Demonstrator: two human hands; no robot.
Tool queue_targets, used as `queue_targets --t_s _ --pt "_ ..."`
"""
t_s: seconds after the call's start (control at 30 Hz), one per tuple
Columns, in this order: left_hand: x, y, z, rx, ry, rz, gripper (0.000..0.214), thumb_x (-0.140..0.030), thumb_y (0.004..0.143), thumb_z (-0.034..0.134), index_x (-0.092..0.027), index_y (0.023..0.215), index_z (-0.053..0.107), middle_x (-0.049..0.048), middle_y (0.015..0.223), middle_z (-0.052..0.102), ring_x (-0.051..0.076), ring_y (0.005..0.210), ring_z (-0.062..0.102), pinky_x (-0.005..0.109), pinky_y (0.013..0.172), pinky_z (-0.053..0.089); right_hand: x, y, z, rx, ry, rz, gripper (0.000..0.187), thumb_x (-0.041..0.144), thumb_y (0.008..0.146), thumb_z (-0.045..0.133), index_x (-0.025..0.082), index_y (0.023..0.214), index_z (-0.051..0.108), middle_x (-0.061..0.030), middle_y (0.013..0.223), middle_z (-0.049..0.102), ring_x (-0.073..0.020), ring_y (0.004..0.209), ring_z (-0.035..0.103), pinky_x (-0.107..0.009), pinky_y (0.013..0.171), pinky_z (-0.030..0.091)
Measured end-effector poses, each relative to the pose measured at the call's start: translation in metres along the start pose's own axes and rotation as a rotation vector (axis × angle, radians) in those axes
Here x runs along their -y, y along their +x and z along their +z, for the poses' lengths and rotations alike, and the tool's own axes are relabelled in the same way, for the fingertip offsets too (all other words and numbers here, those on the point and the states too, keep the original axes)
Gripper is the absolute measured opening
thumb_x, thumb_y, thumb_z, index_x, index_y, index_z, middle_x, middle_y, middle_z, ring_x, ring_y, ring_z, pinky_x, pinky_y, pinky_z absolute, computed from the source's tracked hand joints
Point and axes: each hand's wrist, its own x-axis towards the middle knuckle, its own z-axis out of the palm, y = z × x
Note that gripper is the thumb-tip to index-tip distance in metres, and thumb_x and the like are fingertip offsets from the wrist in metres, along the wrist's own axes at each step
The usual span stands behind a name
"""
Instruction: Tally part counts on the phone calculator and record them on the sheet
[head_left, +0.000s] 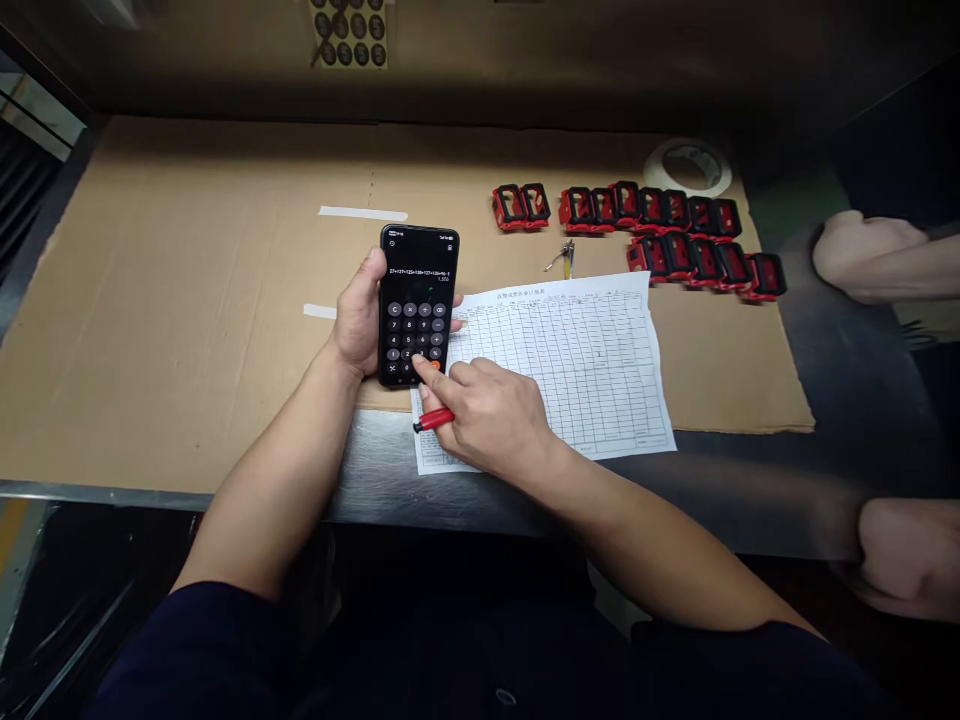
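Note:
My left hand is closed around a black smartphone, held upright over the table with a calculator on its screen. The index finger of my right hand touches the lower keys of that screen. Tucked in the curled fingers of the same hand is a red pen, its dark end pointing left. Beneath the right hand lies a printed form with a grid of rows and columns and some handwriting near its top. The phone and my right hand cover its left part.
Several red-and-black plastic frames stand in rows at the back right, beside a tape roll. Small metal nippers lie behind the form. Cardboard covers most of the metal table. At the right edge are another person's arms.

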Motion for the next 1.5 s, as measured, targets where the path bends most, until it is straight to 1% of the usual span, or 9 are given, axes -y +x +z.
queue_targets --t_s 0.13,0.37,0.6,0.8,0.97,1.03,1.27,1.4,1.5 --pt "0.000 0.000 0.000 0.016 -0.032 -0.005 0.080 -0.075 0.102 0.034 -0.013 0.145 0.059 0.0139 0.104 0.081 0.033 0.098 0.081 0.047 0.086 0.069 0.000 -0.001 0.002 -0.042 -0.016 -0.002 0.044 0.035 0.106 0.050 0.022 0.142 0.071 -0.0046 0.082 0.076 -0.0211 0.078 0.063 -0.036 0.058 0.030" --pt "0.000 0.000 -0.001 0.029 0.026 -0.015 0.083 -0.076 0.102 0.029 -0.013 0.144 0.061 0.0130 0.098 0.080 0.033 0.091 0.082 0.046 0.081 0.069 0.001 0.006 0.002 -0.031 -0.007 0.045 0.046 0.041 0.109 0.050 0.032 0.153 0.061 -0.0044 0.093 0.075 -0.0208 0.083 0.064 -0.035 0.059 0.030" --pt "0.001 0.000 -0.001 0.007 0.046 0.006 0.088 -0.079 0.099 0.034 -0.010 0.146 0.060 0.0161 0.104 0.080 0.036 0.102 0.080 0.048 0.086 0.068 0.001 0.000 0.003 -0.036 0.034 -0.031 0.038 0.042 0.107 0.053 0.033 0.138 0.074 -0.0034 0.093 0.076 -0.0188 0.080 0.061 -0.034 0.061 0.033" --pt "0.000 0.000 -0.003 0.030 0.031 -0.009 0.086 -0.080 0.099 0.030 -0.012 0.139 0.064 0.0154 0.104 0.081 0.032 0.091 0.081 0.046 0.082 0.069 -0.005 -0.003 0.006 -0.288 0.077 -0.123 0.033 0.036 0.103 0.057 0.025 0.120 0.083 -0.0012 0.075 0.071 -0.0166 0.069 0.053 -0.033 0.060 0.035" --pt "-0.001 0.000 -0.006 0.051 0.022 -0.022 0.084 -0.080 0.098 0.035 -0.013 0.140 0.063 0.0159 0.107 0.081 0.033 0.089 0.081 0.048 0.082 0.068 -0.011 -0.002 0.004 -0.372 0.017 -0.082 0.034 0.032 0.102 0.057 0.021 0.083 0.083 -0.0016 0.064 0.065 -0.0164 0.066 0.049 -0.034 0.059 0.032" --pt "-0.001 0.000 -0.007 0.056 0.014 -0.022 0.084 -0.079 0.099 0.034 -0.014 0.143 0.061 0.0153 0.107 0.081 0.033 0.092 0.081 0.049 0.084 0.068 -0.013 -0.002 0.002 -0.398 -0.002 -0.073 0.036 0.032 0.102 0.057 0.021 0.077 0.080 -0.0014 0.063 0.064 -0.0164 0.066 0.048 -0.034 0.059 0.032" --pt "-0.002 0.000 -0.004 0.018 0.010 -0.003 0.083 -0.076 0.101 0.031 -0.011 0.140 0.063 0.0169 0.107 0.081 0.034 0.099 0.081 0.050 0.086 0.068 -0.030 -0.006 -0.013 -0.613 0.091 -0.109 0.033 0.032 0.106 0.053 0.020 0.096 0.082 -0.0017 0.069 0.070 -0.0174 0.065 0.051 -0.033 0.063 0.042" --pt "-0.001 0.000 -0.003 -0.009 0.031 0.014 0.085 -0.079 0.099 0.035 -0.010 0.139 0.064 0.0180 0.106 0.081 0.035 0.098 0.081 0.050 0.088 0.067 -0.042 -0.017 -0.015 -0.781 0.186 -0.123 0.056 0.051 0.111 0.033 0.025 0.108 0.083 -0.0058 0.074 0.067 -0.0227 0.076 0.060 -0.040 0.075 0.051" --pt "0.000 0.001 -0.005 0.004 0.023 0.019 0.086 -0.080 0.098 0.037 -0.010 0.140 0.064 0.0183 0.106 0.081 0.036 0.101 0.080 0.052 0.091 0.066 -0.044 -0.022 -0.008 -0.856 0.395 0.014 0.075 0.060 0.111 0.017 0.024 0.106 0.083 -0.0066 0.069 0.059 -0.0230 0.070 0.060 -0.041 0.068 0.049"
